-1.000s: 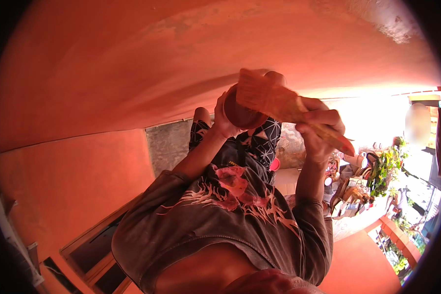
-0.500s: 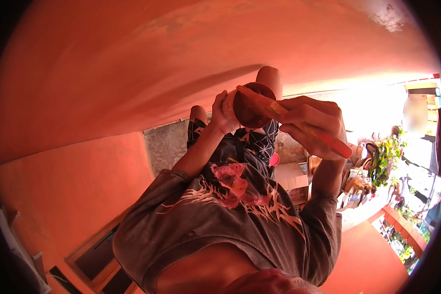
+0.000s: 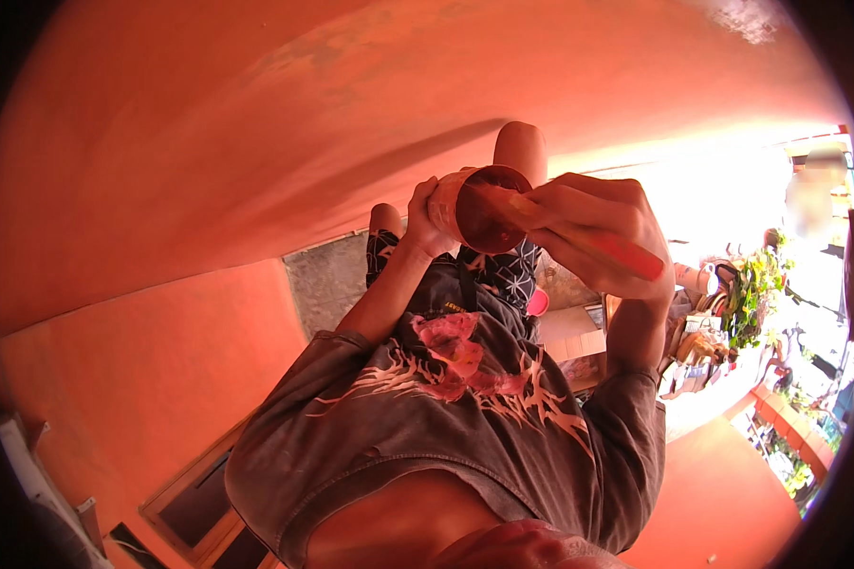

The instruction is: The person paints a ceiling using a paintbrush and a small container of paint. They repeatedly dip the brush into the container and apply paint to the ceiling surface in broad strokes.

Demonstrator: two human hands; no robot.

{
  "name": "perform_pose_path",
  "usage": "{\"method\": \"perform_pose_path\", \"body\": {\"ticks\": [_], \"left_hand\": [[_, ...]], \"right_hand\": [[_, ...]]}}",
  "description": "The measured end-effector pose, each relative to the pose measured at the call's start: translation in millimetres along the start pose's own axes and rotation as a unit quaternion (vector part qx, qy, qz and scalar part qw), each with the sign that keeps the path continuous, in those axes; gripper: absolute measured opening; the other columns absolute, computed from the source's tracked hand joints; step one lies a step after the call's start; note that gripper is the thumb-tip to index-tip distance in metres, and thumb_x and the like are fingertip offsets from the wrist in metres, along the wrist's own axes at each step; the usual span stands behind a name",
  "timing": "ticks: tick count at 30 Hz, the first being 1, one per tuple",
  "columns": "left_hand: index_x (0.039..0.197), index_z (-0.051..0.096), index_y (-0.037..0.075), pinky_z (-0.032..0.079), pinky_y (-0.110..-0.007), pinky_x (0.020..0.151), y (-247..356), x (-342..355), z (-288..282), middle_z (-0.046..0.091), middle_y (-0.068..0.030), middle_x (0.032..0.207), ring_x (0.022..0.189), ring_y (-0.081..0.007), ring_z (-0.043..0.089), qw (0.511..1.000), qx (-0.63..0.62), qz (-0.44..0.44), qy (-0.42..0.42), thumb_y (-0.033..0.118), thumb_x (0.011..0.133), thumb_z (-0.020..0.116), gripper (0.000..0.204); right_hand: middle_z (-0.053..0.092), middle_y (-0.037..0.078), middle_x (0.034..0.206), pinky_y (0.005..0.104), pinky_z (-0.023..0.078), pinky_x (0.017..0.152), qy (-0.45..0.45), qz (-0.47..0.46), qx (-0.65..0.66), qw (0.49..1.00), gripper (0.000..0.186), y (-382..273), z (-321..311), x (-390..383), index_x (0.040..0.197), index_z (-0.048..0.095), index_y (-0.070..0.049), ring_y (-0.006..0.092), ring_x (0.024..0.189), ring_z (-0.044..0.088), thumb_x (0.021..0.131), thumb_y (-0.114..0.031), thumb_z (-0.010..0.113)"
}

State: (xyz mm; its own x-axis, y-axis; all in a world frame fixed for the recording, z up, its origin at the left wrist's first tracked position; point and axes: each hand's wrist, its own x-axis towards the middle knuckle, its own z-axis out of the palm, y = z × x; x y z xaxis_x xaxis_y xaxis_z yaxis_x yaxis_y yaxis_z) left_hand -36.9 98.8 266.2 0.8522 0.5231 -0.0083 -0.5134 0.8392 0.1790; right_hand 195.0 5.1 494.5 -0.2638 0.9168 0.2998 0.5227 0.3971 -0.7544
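Note:
My left hand [image 3: 423, 215] is wrapped round the side of a cylindrical container [image 3: 451, 201], held tilted so its dark red inside shows. My right hand [image 3: 603, 223] grips a paintbrush [image 3: 626, 251] by its red-stained handle, with the brush's far end down inside the container. Both hands are raised over my lap and patterned dark shorts [image 3: 500, 273], close to one of my bare knees [image 3: 519, 152]. What lies at the bottom of the container is too dark to make out.
An orange wall [image 3: 209, 133] fills the upper view, with another orange surface and a window frame [image 3: 185, 507] at left. A concrete floor [image 3: 318, 289], pink container [image 3: 537, 302] and cardboard [image 3: 565, 341] lie beyond me. Plants [image 3: 759, 294] and piled clutter stand at bright right.
The brush has come down from above the container into it. My right hand has turned over the handle and moved slightly right, while the container now faces more toward the brush.

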Motion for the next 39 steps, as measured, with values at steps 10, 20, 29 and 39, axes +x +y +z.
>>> {"method": "perform_pose_path", "body": {"ticks": [10, 20, 29, 39], "left_hand": [[0.143, 0.048, 0.008, 0.048, -0.054, 0.105, 12, -10, -7, 0.054, -0.0167, 0.142, 0.128, -0.0353, 0.055, 0.993, 0.06, 0.04, 0.089, 0.061, 0.092, 0.042, 0.073], [0.111, 0.064, 0.01, 0.043, -0.049, 0.109, 13, -21, -11, 0.066, -0.014, 0.12, 0.122, -0.0304, 0.058, 0.996, 0.03, 0.071, 0.044, 0.048, 0.094, 0.039, 0.048], [0.133, 0.054, 0.007, 0.05, -0.049, 0.103, 13, -19, 29, 0.06, -0.0174, 0.131, 0.122, -0.0333, 0.059, 0.993, 0.006, 0.068, 0.099, 0.058, 0.09, 0.041, 0.068], [0.139, 0.049, 0.006, 0.046, -0.05, 0.108, 12, -14, 11, 0.056, -0.017, 0.137, 0.126, -0.0334, 0.056, 0.997, -0.014, 0.064, 0.048, 0.058, 0.092, 0.041, 0.071]], "right_hand": [[0.066, 0.008, 0.082, 0.0434, 0.049, 0.075, 0.042, 0.034, 0.038, 0.998, 0.016, 2, 21, 27, 0.089, 0.068, -0.009, 0.0331, 0.077, 0.061, 0.076, -0.007, 0.077], [0.064, 0.01, 0.079, 0.0412, 0.05, 0.066, -0.005, 0.001, 0.013, 1.0, 0.015, 12, 60, 40, 0.09, 0.065, -0.004, 0.0321, 0.071, 0.063, 0.081, -0.012, 0.076], [0.067, 0.014, 0.076, 0.0439, 0.051, 0.067, -0.06, 0.073, 0.027, 0.995, 0.014, 7, 66, 50, 0.085, 0.062, -0.005, 0.036, 0.073, 0.066, 0.084, -0.014, 0.073], [0.069, 0.017, 0.078, 0.0447, 0.053, 0.07, -0.066, 0.112, -0.02, 0.991, 0.015, 7, 66, 53, 0.093, 0.065, -0.005, 0.0389, 0.078, 0.067, 0.084, -0.014, 0.073]]}}
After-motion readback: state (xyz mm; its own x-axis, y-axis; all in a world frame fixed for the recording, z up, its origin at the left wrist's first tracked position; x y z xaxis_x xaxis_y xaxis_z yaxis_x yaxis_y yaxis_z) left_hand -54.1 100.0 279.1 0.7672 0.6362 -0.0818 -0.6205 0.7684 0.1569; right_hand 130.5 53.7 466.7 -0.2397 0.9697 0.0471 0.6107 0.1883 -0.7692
